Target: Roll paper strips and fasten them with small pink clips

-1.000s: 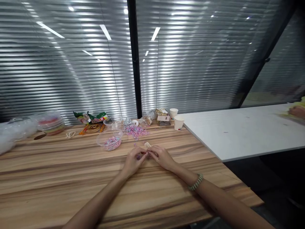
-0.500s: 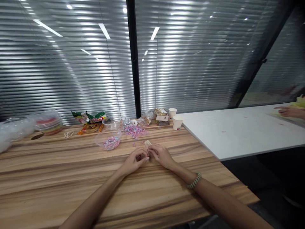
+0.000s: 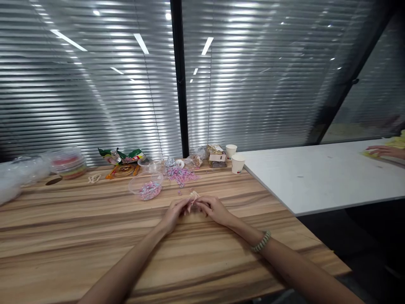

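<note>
My left hand (image 3: 173,214) and my right hand (image 3: 217,210) meet over the wooden table. Between their fingertips is a small pale cream, soft-looking strip (image 3: 193,195), its upper end poking out past the fingers. Both hands are closed in a pinch around its lower part, which the fingers partly hide. Just beyond them stands a clear round bowl (image 3: 135,184) holding small pink, blue and white pieces (image 3: 149,191). A loose heap of similar pieces (image 3: 181,174) lies to its right. On my right wrist is a green beaded bracelet (image 3: 262,242).
Two paper cups (image 3: 238,164) and a small box (image 3: 217,155) stand at the back. Green snack packaging (image 3: 135,155), stacked clear lids (image 3: 68,162) and cream cord pieces (image 3: 94,178) lie left. Another person's hand (image 3: 384,151) rests over yellow material on the white table (image 3: 316,181).
My fingers have shifted around the cream strip, and it now stands up between my fingertips. My left hand has turned more palm-down. Across the white table, the other person's hand has moved slightly.
</note>
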Motion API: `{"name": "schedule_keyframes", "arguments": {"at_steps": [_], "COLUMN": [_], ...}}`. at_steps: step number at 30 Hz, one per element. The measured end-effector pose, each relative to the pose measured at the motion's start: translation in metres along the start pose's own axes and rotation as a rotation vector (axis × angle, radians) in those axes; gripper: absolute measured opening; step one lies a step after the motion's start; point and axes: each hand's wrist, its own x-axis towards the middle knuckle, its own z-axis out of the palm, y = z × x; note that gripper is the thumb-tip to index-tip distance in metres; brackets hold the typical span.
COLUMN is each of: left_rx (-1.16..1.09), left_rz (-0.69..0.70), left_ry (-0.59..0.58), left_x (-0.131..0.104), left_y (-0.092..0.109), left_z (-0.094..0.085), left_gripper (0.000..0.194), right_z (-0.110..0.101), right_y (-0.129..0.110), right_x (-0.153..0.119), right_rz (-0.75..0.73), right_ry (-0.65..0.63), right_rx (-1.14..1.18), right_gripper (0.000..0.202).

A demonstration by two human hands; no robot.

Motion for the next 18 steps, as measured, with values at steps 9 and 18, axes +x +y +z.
{"name": "schedule_keyframes", "arguments": {"at_steps": [9, 18], "left_rx": [-0.247, -0.13], "left_rz": [-0.053, -0.053], "left_ry": [0.258, 0.156], "left_x": [0.0068, 0.0054], "left_y": [-0.0079, -0.0104], "left_z": [-0.0029, -0.0051], "left_gripper": [0.049, 0.062], "right_z": [-0.0012, -0.0083], "right_y": [0.0012, -0.0041], "right_x": [-0.0002, -0.0029], "right_rz": [0.244, 0.255], "right_ry": [-0.162, -0.263], "right_rx": [0.304, 0.389], "right_gripper": [0.069, 0.07]}}
